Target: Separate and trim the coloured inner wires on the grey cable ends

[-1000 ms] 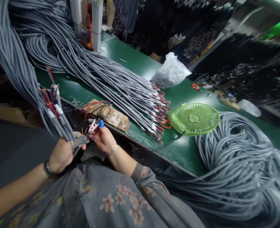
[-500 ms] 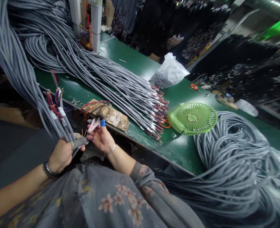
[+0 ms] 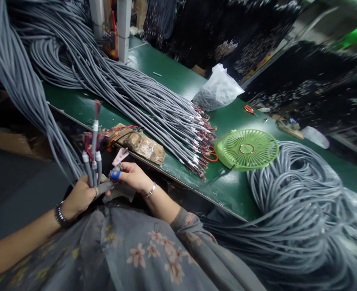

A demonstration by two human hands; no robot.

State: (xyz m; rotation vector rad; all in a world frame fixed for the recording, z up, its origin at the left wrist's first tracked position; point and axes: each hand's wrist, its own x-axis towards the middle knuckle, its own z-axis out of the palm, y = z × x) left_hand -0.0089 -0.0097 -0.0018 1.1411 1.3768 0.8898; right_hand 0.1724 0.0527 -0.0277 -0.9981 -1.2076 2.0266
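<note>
My left hand (image 3: 82,196) is closed around several grey cables (image 3: 99,165), whose ends with white bands and reddish wires stick up above the fist. Grey wrapping covers one of its fingers. Close beside it, my right hand (image 3: 134,176) pinches at the thin coloured wires (image 3: 115,182) of one cable end, though its fingers partly hide them. A blue cover (image 3: 114,174) sits on the right thumb. A pale pink clip (image 3: 120,157) shows just above the right fingers; whether they touch it I cannot tell.
On the green table (image 3: 166,87) lie a long bundle of grey cables (image 3: 142,97), a taped brown block (image 3: 140,145), a green fan (image 3: 246,149) and a plastic bag (image 3: 217,89). Coiled grey cables (image 3: 299,202) hang over the right edge. Orange-handled scissors (image 3: 248,109) lie farther back.
My right hand has turned over and its fingers have closed in toward the wires. The cable ends in my left hand have swung right and now stand more upright.
</note>
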